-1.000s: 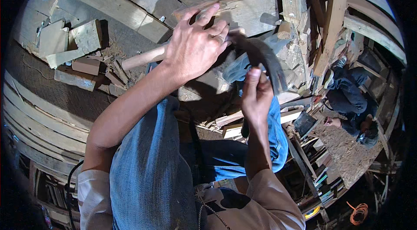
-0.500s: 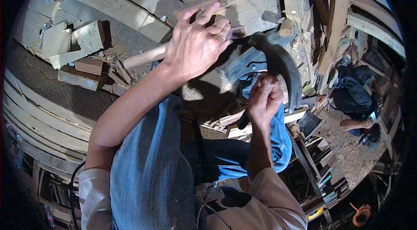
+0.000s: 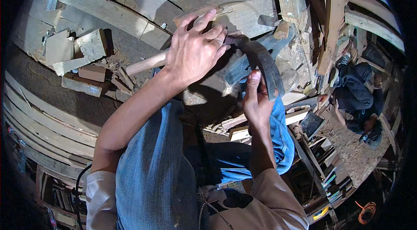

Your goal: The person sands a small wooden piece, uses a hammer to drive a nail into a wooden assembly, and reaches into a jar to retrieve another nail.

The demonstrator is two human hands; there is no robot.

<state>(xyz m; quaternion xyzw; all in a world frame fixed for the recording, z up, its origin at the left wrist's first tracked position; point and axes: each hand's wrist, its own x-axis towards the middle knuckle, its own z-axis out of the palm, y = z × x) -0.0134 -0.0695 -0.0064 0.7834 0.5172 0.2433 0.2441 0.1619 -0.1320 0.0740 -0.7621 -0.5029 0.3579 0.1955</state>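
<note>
My left hand (image 3: 191, 54) is back-up over a tool with a pale, round wooden handle (image 3: 147, 63). The handle comes out past the wrist, and a dark end shows by the fingers. Its grip underneath is hidden. The fingertips are beside a reddish piece of wood (image 3: 191, 14) on a large wooden block (image 3: 249, 12). My right hand (image 3: 258, 101), thumb upward, is closed on a dark claw hammer (image 3: 263, 62). The hammer's striking end is at the tool's dark end; whether they touch I cannot tell. The curved claw points back toward me.
Wood offcuts (image 3: 91, 49) and a long beam (image 3: 113, 12) lie at the left. A blue sandal-like item (image 3: 239, 69) and a clear round container (image 3: 289, 75) are near the hammer. An upright timber (image 3: 332, 25) stands right; beyond it another person (image 3: 358, 86) crouches. An orange cord coil (image 3: 367, 212) lies lower right.
The hammer has swung left, its striking end now by the tool's dark end. My right thumb now points up. The left hand has hardly moved.
</note>
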